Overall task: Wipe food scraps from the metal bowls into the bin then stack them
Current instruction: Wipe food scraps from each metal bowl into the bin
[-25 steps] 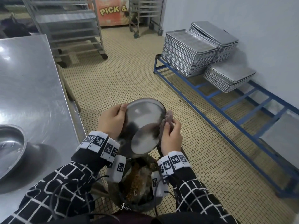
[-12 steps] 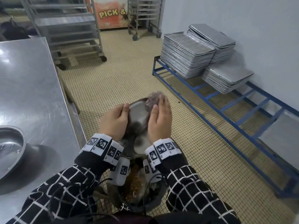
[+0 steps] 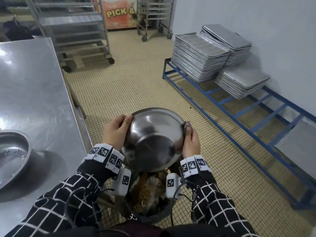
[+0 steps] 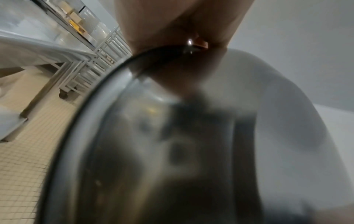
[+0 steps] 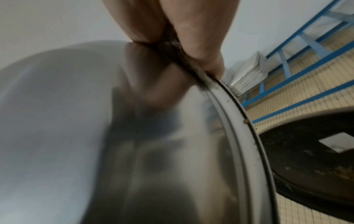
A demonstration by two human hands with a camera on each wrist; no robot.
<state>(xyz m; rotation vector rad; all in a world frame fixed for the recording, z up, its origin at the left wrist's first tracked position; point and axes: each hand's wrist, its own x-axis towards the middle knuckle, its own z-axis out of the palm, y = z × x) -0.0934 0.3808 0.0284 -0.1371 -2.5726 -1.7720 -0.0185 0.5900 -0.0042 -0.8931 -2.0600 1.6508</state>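
Over the dark scrap-filled bin [image 3: 148, 199]: round steel bowl [image 3: 153, 139] gripped by left hand [image 3: 116, 132] at 9 o'clock, right hand [image 3: 190, 142] pinching grey cloth [image 3: 187, 124] against rim at 3. Wiping seems finished; stacking next.

A floor of small beige tiles [image 3: 130, 86] is being shown beneath a pale wall [image 3: 256, 17]. Stacked metal trays [image 3: 198, 57] are being carried on a blue rack [image 3: 239, 106]. Wheeled racks [image 3: 73, 31] are being seen behind a steel table [image 3: 34, 93].

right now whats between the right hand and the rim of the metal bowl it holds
A wad of grey cloth: the right hand pinches it against the metal bowl at the rim. The right wrist view shows it best; the head view shows only a tuft.
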